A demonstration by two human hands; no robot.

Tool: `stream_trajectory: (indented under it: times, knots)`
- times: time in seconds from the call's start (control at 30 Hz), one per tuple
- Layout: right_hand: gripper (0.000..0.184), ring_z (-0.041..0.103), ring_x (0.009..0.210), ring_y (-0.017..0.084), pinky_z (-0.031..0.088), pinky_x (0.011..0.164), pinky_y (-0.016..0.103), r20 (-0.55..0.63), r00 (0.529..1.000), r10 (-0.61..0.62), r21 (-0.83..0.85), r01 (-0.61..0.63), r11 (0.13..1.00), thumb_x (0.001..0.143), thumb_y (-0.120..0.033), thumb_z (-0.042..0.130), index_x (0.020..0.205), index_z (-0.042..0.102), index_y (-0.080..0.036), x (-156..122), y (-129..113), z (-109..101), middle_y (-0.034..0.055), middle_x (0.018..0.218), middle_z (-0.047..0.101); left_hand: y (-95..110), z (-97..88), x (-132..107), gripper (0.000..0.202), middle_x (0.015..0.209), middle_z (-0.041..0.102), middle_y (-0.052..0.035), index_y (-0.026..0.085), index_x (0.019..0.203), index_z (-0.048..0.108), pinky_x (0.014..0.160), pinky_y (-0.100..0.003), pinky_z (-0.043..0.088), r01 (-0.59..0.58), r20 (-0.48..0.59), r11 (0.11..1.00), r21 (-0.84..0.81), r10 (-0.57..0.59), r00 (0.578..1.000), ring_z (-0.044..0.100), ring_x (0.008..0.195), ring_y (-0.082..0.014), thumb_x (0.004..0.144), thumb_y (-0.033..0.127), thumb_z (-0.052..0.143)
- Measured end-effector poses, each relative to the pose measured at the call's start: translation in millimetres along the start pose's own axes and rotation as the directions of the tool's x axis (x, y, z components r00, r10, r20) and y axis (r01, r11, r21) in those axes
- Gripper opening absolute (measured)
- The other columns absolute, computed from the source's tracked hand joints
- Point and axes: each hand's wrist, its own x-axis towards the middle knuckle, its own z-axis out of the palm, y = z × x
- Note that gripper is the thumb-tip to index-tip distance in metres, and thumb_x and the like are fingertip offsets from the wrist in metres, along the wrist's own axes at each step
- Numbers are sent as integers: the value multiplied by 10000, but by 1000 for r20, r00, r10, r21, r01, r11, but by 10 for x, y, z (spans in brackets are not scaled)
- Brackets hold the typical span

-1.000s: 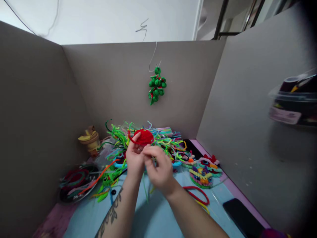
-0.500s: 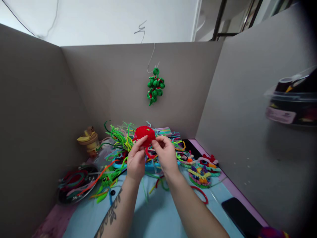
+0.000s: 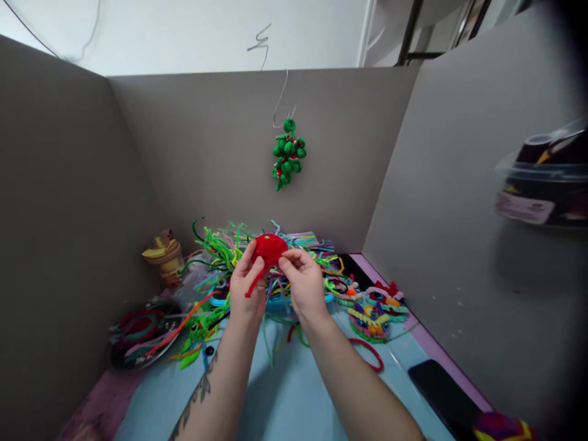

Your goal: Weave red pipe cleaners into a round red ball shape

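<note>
Both hands hold a round red piece of pipe-cleaner work (image 3: 270, 248) with a small green spot near its top. A loose red pipe-cleaner end (image 3: 254, 281) hangs from it, down across the left palm. My left hand (image 3: 247, 283) is closed on the left edge, its thumb in front by the loose end. My right hand (image 3: 304, 277) pinches the lower right edge between thumb and fingertips. Behind the hands lies a heap of green, yellow and other coloured pipe cleaners (image 3: 219, 248) in a blue tray (image 3: 280, 304), partly hidden.
At left stand a dark round dish (image 3: 117, 361) and a tan cup (image 3: 169, 266). Colourful fuzzy pieces (image 3: 370, 321), a red ring (image 3: 374, 355) and a black phone (image 3: 438, 392) lie at right. Grey panels (image 3: 220, 135) surround the table; a green ornament (image 3: 289, 156) hangs at the back.
The red piece has been turned in the hands. Its loose end now points down-left instead of looping below, and the left fingers have shifted to its left edge.
</note>
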Motion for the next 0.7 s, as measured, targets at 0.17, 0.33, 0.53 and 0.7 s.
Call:
stream_trajectory:
  times: [0.17,0.33,0.53,0.7]
  knots:
    - [91,591,704,131,460,694,261,4,1000,9,-25,-9,1000,698,-220,683,774,646,-185,10,25,-25,-11,738,658,-7,-36,28,421,989,734,-40,239,988,710,844,-264,495,25,-47,999,35,-23,999,679,859,-140,582,177,803]
    - [142,594,688,132,469,670,263,-11,1000,23,-81,-24,996,703,-248,685,808,620,-179,-4,56,-7,-6,745,650,-14,-18,26,420,917,745,-47,210,916,725,813,-265,512,-37,-118,995,95,48,992,687,821,-147,513,176,835]
    - [205,586,712,128,479,683,259,-55,998,15,-35,-17,999,673,-251,705,810,567,-187,-32,51,30,-14,766,621,-51,26,-10,412,839,751,-40,196,869,726,755,-247,528,-64,-150,994,87,77,986,693,755,-138,477,172,849]
    - [192,558,665,111,467,650,248,-101,993,65,46,-60,997,655,-268,721,764,591,-179,-24,38,32,-25,726,601,-102,23,-36,395,849,750,-48,185,891,719,754,-266,533,-92,-170,986,140,115,979,694,763,-150,512,172,832]
